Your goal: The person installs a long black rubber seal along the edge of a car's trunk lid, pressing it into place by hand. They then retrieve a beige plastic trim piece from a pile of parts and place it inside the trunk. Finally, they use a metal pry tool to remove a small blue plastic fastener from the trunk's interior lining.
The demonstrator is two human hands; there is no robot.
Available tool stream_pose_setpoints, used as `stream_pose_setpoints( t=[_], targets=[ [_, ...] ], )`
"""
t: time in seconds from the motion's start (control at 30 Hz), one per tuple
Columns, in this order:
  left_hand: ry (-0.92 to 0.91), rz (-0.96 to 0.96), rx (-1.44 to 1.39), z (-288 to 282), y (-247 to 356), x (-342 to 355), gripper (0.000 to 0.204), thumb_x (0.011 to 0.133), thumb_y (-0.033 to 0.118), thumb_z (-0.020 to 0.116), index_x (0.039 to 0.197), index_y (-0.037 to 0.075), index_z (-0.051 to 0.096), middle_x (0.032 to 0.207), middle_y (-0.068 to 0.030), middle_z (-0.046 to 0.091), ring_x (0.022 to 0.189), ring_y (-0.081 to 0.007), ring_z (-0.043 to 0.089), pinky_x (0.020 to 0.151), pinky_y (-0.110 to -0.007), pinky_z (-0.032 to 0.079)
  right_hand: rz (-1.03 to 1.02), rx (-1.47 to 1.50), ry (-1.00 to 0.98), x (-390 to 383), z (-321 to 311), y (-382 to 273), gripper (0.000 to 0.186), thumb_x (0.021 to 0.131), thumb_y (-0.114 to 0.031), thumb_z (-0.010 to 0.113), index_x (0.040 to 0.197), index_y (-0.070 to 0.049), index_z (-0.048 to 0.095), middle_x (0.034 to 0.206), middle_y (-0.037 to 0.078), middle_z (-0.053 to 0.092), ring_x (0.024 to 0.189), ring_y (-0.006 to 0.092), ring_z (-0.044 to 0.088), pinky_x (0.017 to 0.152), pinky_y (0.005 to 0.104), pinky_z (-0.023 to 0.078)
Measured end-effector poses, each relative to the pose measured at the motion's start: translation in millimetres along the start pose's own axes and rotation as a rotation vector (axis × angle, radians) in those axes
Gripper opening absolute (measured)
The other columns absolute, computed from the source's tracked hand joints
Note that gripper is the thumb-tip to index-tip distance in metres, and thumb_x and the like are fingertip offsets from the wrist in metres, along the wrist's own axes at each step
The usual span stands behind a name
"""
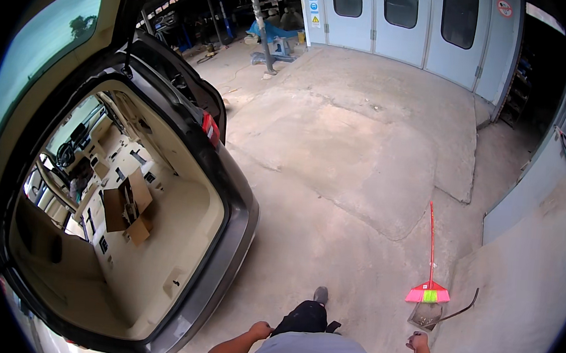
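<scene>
My left hand point(261, 330) hangs beside my thigh with its fingers curled closed, and no object shows in it. On the other side my right hand point(418, 342) is held out from my body, its fingers bent inward and nothing visible sticking out of them. Just beyond it, a grey dustpan point(421, 315) with a bent dark handle rests on the floor. A broom point(429, 293) with a red stick and pink and yellow-green bristles is at the dustpan's far edge. Neither hand touches the broom or dustpan.
A car point(240, 203) with its tailgate raised stands at my left. An open cardboard box point(138, 196) sits on its bare beige cargo floor. Light blue doors point(402, 27) and a metal post point(259, 27) are ahead. A pale wall point(523, 311) runs along my right.
</scene>
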State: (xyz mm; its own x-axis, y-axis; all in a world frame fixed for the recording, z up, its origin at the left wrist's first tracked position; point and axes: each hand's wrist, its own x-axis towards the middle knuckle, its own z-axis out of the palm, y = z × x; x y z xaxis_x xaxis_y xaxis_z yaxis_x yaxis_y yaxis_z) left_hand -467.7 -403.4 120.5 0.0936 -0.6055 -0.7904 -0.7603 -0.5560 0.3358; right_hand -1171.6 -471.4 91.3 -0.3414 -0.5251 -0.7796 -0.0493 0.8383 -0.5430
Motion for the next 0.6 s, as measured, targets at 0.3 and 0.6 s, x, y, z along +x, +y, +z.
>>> stream_pose_setpoints(
  t=[0.3, 0.6],
  targets=[
    [-0.025, -0.349, -0.240, -110, 70, 178, 0.048, 0.087, 0.045, 0.064, 0.080, -0.001, 0.076, 0.081, -0.0194, 0.075, 0.069, -0.0324, 0.072, 0.072, -0.042, 0.058, -0.035, 0.564, -0.743, 78, 139, -332, 0.024, 0.083, 0.010, 0.056, 0.077, -0.012, 0.049, 0.074, 0.003, 0.046, 0.073, 0.0216, 0.052, 0.097, 0.0606, 0.053],
    [0.196, -0.169, -0.231, -353, 199, 345, 0.045, 0.087, 0.043, 0.066, 0.109, 0.005, 0.077, 0.116, -0.0205, 0.073, 0.111, -0.0353, 0.068, 0.096, -0.045, 0.054, 0.028, 0.958, -0.988, 114, 288, -536, 0.014, 0.071, -0.010, 0.060, 0.074, -0.015, 0.047, 0.070, 0.001, 0.040, 0.074, 0.0227, 0.043, 0.105, 0.0568, 0.042]
  ],
)
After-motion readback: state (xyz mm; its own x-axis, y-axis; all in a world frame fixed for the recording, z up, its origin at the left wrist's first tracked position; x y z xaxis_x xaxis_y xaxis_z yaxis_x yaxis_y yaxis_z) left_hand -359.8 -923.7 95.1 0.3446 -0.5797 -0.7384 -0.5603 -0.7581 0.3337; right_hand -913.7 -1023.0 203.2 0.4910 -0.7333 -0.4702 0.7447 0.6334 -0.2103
